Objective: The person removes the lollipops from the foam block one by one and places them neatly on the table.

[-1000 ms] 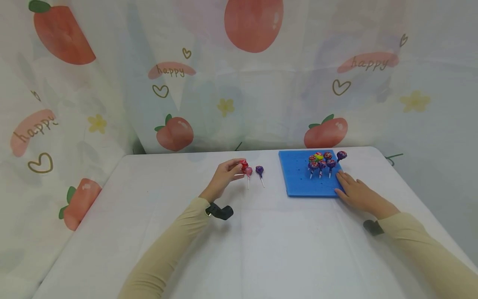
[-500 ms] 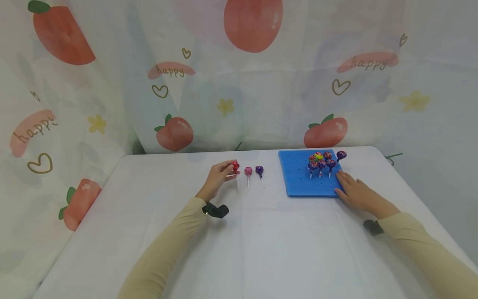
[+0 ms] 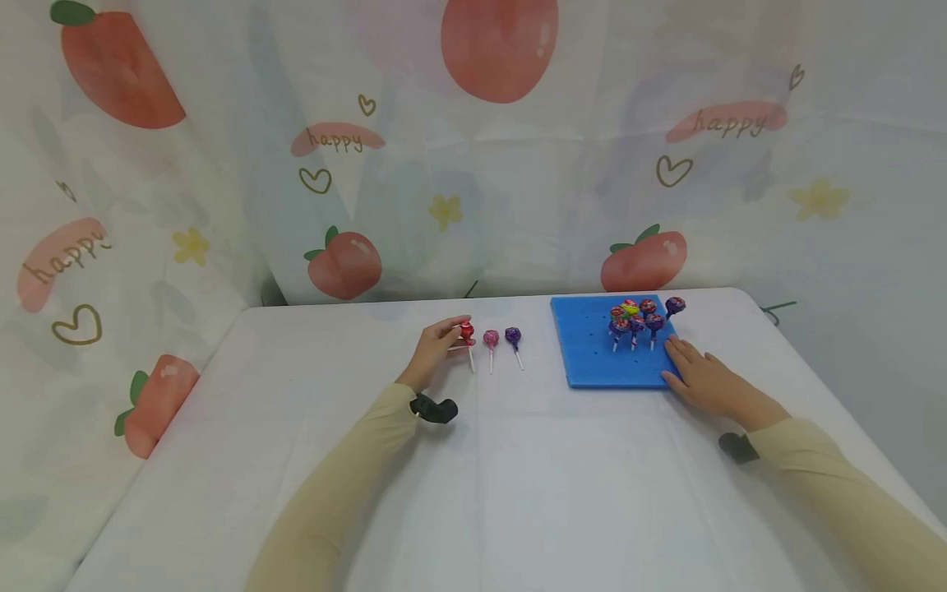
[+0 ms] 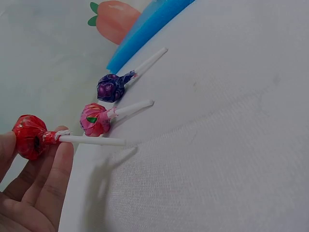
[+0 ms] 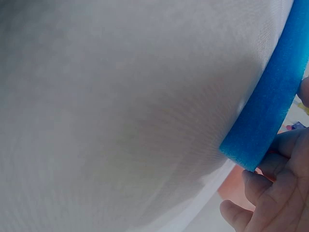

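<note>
My left hand (image 3: 429, 352) pinches a red-wrapped lollipop (image 4: 30, 137) by its candy head, thumb on one side and fingers on the other. Its white stick points down toward the table in the head view. Just right of it a pink lollipop (image 3: 491, 338) and a purple lollipop (image 3: 514, 335) lie side by side on the white cloth, sticks toward me. My right hand (image 3: 713, 385) rests with straight fingers on the right edge of a blue foam board (image 3: 588, 349). Several wrapped lollipops (image 3: 654, 323) stand in the board, crowded toward its right side.
A white cloth covers the table (image 3: 518, 493). Small holes dot the left part of the foam board. A printed curtain (image 3: 518, 181) hangs right behind the table's back edge, with another along the left.
My left hand has moved left with the red lollipop, away from the pink one, and its stick now tilts downward in plain view. My right hand stays on the board.
</note>
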Tool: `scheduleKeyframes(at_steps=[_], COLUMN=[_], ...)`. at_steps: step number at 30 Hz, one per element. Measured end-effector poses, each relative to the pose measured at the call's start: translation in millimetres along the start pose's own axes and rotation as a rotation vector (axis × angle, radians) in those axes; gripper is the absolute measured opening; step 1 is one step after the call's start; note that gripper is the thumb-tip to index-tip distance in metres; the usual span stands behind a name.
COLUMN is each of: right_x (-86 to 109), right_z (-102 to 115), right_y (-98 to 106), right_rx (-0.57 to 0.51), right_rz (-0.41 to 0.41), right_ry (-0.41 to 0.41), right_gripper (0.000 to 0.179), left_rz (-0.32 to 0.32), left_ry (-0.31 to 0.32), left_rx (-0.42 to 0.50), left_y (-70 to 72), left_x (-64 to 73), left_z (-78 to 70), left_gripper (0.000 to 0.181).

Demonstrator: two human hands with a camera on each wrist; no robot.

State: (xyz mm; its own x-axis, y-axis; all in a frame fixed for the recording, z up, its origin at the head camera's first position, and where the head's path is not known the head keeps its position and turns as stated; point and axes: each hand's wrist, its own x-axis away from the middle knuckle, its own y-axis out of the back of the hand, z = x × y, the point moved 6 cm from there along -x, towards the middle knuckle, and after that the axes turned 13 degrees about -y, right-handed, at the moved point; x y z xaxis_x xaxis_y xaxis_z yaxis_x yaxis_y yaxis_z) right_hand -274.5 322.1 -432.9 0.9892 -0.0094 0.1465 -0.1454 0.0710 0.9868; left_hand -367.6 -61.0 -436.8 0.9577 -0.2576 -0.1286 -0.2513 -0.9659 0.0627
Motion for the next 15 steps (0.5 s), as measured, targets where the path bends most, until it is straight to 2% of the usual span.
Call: scheduleKeyframes(at_steps=[15], right_x=[-2.4], right_z=[-2], right_y=[-2], right_rx=[-0.006], right_rz=[0.005], right_ry=[-0.001], right_gripper=[0.070], left_rz=[0.007], left_ry=[0.058], left_rx=[-0.087], left_y=[-5.4], left_x=[-13.4], left_z=[12.6], left_gripper=[0.035])
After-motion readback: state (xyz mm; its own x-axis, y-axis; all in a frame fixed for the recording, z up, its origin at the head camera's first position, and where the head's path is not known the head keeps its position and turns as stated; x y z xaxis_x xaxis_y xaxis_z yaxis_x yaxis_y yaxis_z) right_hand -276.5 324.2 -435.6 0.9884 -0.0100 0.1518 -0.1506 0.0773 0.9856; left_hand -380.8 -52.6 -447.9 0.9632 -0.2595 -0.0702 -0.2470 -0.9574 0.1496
